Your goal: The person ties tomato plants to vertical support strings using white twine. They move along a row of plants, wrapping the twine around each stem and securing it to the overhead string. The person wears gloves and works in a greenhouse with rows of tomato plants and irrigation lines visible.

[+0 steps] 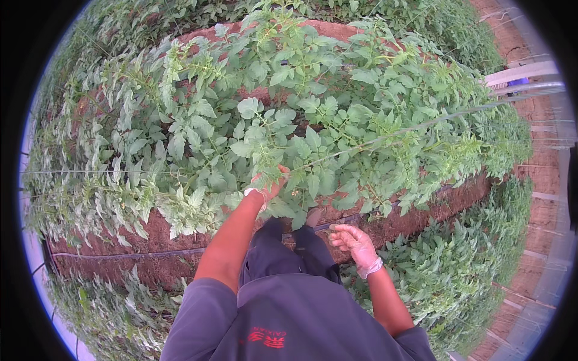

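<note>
My left hand (271, 184), in a thin clear glove, reaches into the near side of a row of tomato plants. Its thumb and fingers close around the leafy upper part of a tomato plant (266, 155); leaves hide part of the grip. A taut line (361, 146) slants from the upper right down to the fingertips, and whether they touch it is unclear. Lower and to the right, my right hand (354, 243), also gloved, hangs over the soil path with its fingers curled in. Nothing is visible inside it. Its fingertips look stained.
A dark drip irrigation hose (135, 256) runs along the reddish soil (113, 270) by my feet. Another planted row (433, 270) grows close behind me. A thin horizontal wire (99, 172) crosses the foliage at left. Pale straps (519, 74) stretch across at upper right.
</note>
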Motion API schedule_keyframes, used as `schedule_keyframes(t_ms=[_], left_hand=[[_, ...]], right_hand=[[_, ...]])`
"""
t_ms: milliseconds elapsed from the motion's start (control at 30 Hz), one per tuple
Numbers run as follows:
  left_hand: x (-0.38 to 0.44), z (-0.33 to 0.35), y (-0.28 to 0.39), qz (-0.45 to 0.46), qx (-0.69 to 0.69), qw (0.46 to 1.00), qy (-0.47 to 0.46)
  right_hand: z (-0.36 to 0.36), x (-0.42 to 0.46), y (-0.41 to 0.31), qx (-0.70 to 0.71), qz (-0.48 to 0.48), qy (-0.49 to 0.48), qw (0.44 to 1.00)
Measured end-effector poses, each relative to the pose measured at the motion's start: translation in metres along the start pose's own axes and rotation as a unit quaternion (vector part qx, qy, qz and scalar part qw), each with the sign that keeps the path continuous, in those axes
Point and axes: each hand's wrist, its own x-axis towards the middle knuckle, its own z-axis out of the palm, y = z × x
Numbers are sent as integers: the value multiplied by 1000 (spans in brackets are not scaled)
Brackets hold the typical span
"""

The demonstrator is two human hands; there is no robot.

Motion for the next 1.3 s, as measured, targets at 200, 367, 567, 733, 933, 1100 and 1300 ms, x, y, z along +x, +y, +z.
schedule_keyframes(t_ms=[200,367,567,733,933,1100,1300], left_hand=[[-10,-41,37,-20,101,991,91],[-82,-32,48,115,40,941,317],[-188,41,-13,-133,-51,979,144],[-258,113,-144,-303,-231,922,67],[-284,95,-79,-358,-350,859,110],[-281,90,-55,-276,-365,879,129],[-294,93,-27,-275,-336,890,140]], right_hand=[[-21,-21,51,40,25,30,998],[-56,-30,93,43,36,69,996],[-88,-35,134,97,40,91,990],[-107,-42,152,125,32,77,989],[-139,-35,180,110,50,99,988],[-165,-26,216,135,58,109,983],[-180,-37,244,145,115,139,973]])
